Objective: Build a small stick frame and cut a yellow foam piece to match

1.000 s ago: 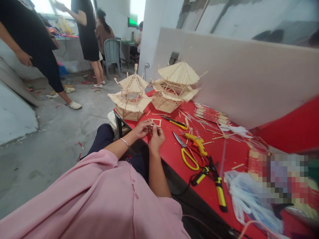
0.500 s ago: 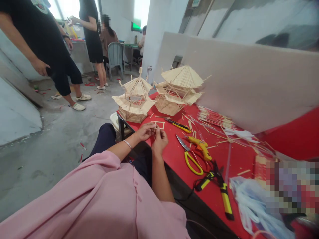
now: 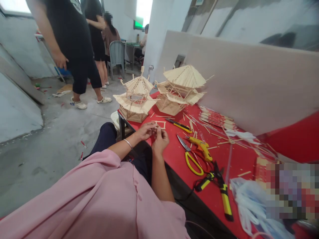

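Observation:
My left hand [image 3: 145,130] and my right hand [image 3: 160,141] meet at the near edge of the red table [image 3: 174,156], both pinched on a small frame of thin wooden sticks [image 3: 159,124]. A silver bracelet sits on my left wrist. Two stick-built pavilion models stand beyond: one [image 3: 136,98] at the table's corner, another [image 3: 181,88] to its right. Loose sticks lie scattered over the red top.
Yellow-handled scissors [image 3: 190,159], a yellow glue gun [image 3: 201,147], yellow-black pliers [image 3: 221,189] and a yellow-handled cutter [image 3: 178,125] lie right of my hands. Clear plastic bags [image 3: 249,202] sit at right. A pale board [image 3: 249,79] backs the table. People [image 3: 72,49] stand on the concrete floor at left.
My hands stay pinched on the stick frame. The person in black at left has walked closer, toward the right. The view has shifted slightly.

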{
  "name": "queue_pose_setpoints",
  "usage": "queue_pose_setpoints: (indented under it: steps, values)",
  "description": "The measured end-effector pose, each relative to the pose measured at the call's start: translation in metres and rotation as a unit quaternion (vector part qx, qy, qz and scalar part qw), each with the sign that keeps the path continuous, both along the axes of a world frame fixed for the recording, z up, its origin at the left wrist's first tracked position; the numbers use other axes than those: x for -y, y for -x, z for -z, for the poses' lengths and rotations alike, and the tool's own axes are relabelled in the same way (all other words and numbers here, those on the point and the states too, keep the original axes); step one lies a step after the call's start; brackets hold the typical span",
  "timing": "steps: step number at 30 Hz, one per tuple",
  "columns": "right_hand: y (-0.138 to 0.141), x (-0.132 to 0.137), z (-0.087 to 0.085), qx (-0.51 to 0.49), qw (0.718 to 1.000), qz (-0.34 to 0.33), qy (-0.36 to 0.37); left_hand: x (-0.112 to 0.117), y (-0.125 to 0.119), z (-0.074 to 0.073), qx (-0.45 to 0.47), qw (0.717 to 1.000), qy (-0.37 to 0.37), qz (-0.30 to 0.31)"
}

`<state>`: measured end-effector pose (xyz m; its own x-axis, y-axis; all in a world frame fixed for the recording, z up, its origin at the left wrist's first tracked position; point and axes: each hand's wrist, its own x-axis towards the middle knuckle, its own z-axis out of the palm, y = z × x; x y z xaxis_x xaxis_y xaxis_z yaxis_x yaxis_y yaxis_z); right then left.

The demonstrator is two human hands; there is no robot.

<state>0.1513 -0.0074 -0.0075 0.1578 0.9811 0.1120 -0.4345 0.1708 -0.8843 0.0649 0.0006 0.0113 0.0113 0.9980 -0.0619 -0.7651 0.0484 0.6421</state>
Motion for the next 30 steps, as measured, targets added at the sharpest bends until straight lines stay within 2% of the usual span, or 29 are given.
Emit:
queue_pose_setpoints:
  steps: [12, 23, 30]
  values:
    - [0.0000, 0.0016, -0.0045, 0.024, 1.000, 0.008, 0.010, 0.0005, -0.0003, -0.0043, 0.017, 1.000, 0.010, 0.004]
    - [-0.0002, 0.0011, -0.0033, 0.021, 1.000, 0.019, 0.012, -0.0028, 0.0007, 0.0029, 0.006, 1.000, 0.000, 0.019]
    - [-0.0008, 0.0018, -0.0054, 0.031, 0.999, 0.028, 0.010, -0.0007, -0.0010, 0.0000, 0.016, 1.000, 0.017, 0.007]
